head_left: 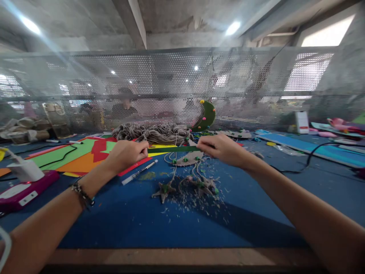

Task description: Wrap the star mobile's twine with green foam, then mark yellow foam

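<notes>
A narrow dark green strip [172,150], felt or ribbon by its look, is stretched level between my two hands above the table. Its left end is pinched in my left hand [128,154], and my right hand [219,150] grips the other end with curled fingers. Just behind and below the strip lies a grey crescent-shaped piece [186,160] with small green balls on it. Cords run from it to a grey star [164,191] with a green centre and to more grey stars [202,186], partly overlapping. Pale fibre scraps are scattered around them.
Coiled grey cord [154,133] is heaped at the back, beside a green crescent [208,116] with coloured balls. Coloured sheets [76,160] and a pen [139,172] lie left. A purple power strip [28,190] holds a white charger [25,169]. A black cable [309,156] crosses the right side.
</notes>
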{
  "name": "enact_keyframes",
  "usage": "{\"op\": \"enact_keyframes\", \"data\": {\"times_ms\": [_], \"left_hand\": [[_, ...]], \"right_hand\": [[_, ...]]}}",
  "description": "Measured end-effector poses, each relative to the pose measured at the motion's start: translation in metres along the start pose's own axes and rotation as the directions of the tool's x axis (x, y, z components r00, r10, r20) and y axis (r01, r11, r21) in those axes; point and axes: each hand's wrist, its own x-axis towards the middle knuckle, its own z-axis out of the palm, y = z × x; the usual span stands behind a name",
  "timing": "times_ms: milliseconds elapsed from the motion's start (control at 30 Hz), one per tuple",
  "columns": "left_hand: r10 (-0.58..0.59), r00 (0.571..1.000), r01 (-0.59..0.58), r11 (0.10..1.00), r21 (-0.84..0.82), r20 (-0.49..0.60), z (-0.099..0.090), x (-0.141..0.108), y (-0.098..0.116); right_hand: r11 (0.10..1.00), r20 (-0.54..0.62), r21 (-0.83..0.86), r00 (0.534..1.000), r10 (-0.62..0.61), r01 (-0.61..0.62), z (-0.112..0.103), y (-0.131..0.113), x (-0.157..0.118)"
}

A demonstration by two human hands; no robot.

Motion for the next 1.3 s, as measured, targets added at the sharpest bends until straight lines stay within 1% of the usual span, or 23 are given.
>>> {"op": "enact_keyframes", "data": {"times_ms": [67,133,233,267,300,333,367,400,433,467,500,533,600,667,733,800,867,1033,1200,1267,1300], "left_hand": [[-0.081,0.995,0.078,0.996,0.045,0.058,-0.002,0.001,-0.013],[-0.171,0.982,0.162,0.981,0.107,0.079,-0.004,0.001,-0.026],[-0.288,0.956,0.278,0.948,0.153,0.053,-0.004,-0.003,-0.040],[-0.310,0.950,0.303,0.943,0.135,0.033,-0.004,-0.004,-0.040],[-0.306,0.952,0.304,0.948,0.094,0.008,-0.003,-0.004,-0.037],[-0.273,0.962,0.274,0.961,0.038,-0.027,-0.003,-0.004,-0.031],[-0.202,0.977,0.200,0.979,-0.033,-0.076,-0.003,-0.004,-0.022],[-0.066,0.990,0.053,0.994,-0.098,-0.129,-0.004,-0.004,-0.010],[0.070,0.979,-0.095,0.988,-0.122,-0.193,-0.005,-0.004,0.003],[0.174,0.953,-0.211,0.968,-0.134,-0.246,-0.006,-0.005,0.016],[0.248,0.929,-0.294,0.946,-0.140,-0.274,-0.008,-0.006,0.029],[0.293,0.908,-0.347,0.927,-0.145,-0.301,-0.009,-0.008,0.040],[0.288,0.901,-0.354,0.920,-0.167,-0.323,-0.011,-0.012,0.055],[0.289,0.898,-0.357,0.919,-0.167,-0.331,-0.012,-0.016,0.062],[0.331,0.884,-0.395,0.907,-0.147,-0.330,-0.012,-0.017,0.061],[0.381,0.867,-0.435,0.893,-0.113,-0.322,-0.012,-0.016,0.058],[0.391,0.866,-0.435,0.896,-0.084,-0.311,-0.012,-0.014,0.053],[0.316,0.909,-0.347,0.935,-0.071,-0.273,-0.011,-0.008,0.036],[0.237,0.954,-0.252,0.966,-0.060,-0.181,-0.006,-0.005,0.014],[0.176,0.973,-0.188,0.979,-0.073,-0.151,-0.004,-0.007,0.007],[0.141,0.981,-0.152,0.985,-0.080,-0.136,-0.003,-0.007,0.004]], "right_hand": [[0.999,-0.033,-0.018,0.999,0.032,-0.033,-0.004,0.013,-0.002],[0.996,-0.077,-0.072,0.996,0.044,-0.049,-0.006,0.027,-0.003],[0.979,-0.144,-0.180,0.987,0.071,-0.097,-0.004,0.044,-0.003],[0.974,-0.154,-0.201,0.985,0.077,-0.107,-0.002,0.044,-0.002],[0.971,-0.153,-0.214,0.986,0.072,-0.104,0.000,0.041,-0.001],[0.972,-0.136,-0.220,0.989,0.052,-0.081,0.003,0.033,0.000],[0.971,-0.126,-0.236,0.992,0.018,-0.047,0.006,0.022,0.002],[0.968,-0.108,-0.251,0.994,0.001,-0.028,0.010,0.008,0.003],[0.962,-0.096,-0.274,0.995,-0.014,-0.012,0.014,-0.008,0.003],[0.957,-0.095,-0.287,0.994,-0.057,0.028,0.018,-0.023,0.003],[0.950,-0.107,-0.303,0.987,-0.116,0.079,0.022,-0.037,0.002],[0.938,-0.112,-0.314,0.975,-0.191,0.148,0.026,-0.049,0.000],[0.904,-0.140,-0.340,0.936,-0.322,0.260,0.032,-0.063,-0.003],[0.886,-0.182,-0.366,0.912,-0.367,0.284,0.035,-0.066,-0.006],[0.894,-0.199,-0.367,0.917,-0.346,0.257,0.035,-0.062,-0.007],[0.905,-0.175,-0.347,0.931,-0.321,0.247,0.033,-0.057,-0.007],[0.911,-0.168,-0.347,0.941,-0.295,0.224,0.031,-0.051,-0.005],[0.896,-0.234,-0.435,0.948,-0.215,0.095,0.027,-0.030,-0.002],[0.860,-0.242,-0.510,0.957,-0.161,0.016,0.021,0.002,-0.003],[0.862,-0.252,-0.505,0.963,-0.095,-0.047,0.015,0.017,-0.005],[0.869,-0.265,-0.486,0.963,-0.039,-0.099,0.012,0.024,-0.006]]}}
